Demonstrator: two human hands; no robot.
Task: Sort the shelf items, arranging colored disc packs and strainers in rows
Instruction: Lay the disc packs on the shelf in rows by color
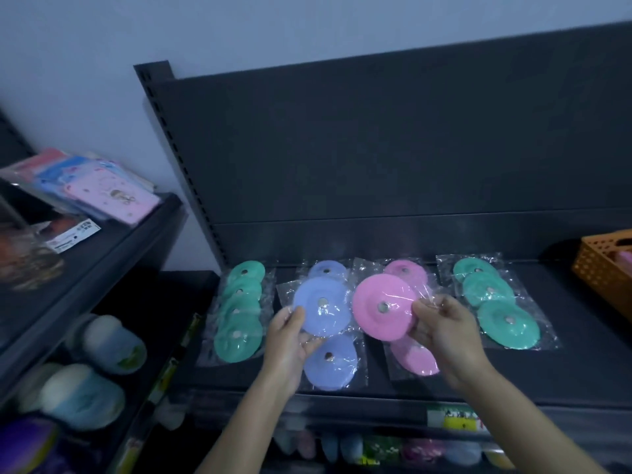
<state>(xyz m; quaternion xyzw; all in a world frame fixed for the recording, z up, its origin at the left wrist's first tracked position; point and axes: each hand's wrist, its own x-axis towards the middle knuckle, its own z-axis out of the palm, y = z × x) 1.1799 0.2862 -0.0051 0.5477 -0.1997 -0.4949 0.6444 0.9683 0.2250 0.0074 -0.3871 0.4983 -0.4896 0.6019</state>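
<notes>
Two packs are held above the shelf (581, 364), side by side and almost touching. The blue pack (323, 306) is gripped by the left hand (287, 340) at its seven o'clock edge, with the thumb on top and the fingers curled beneath. The pink pack (383, 307) is pinched by the right hand (444, 333) at its three o'clock side, where loose wrapper is gathered between thumb and fingertips. Both packs are tilted up toward the camera.

Four rows are laid on the shelf, each running from six toward twelve o'clock. A green row (239, 316) lies at the nine o'clock end, followed by a blue row (330, 366), a pink row (415, 359) and a second green row (496, 299) toward three o'clock. Each held pack is over the row of its own colour. An orange basket (605, 268) is seen at the three o'clock edge.

The packs are judged to be light. Each holds a shallow dished disc sealed in thin, clear, crinkly film. The film is likely slippery, so a disc held by the wrapper alone may swing or slide inside it. A firmer hold would be had on the disc's rim through the film, as at the blue pack. Overlapped packs may be expected to slide on one another. Little risk of breakage is foreseen.
</notes>
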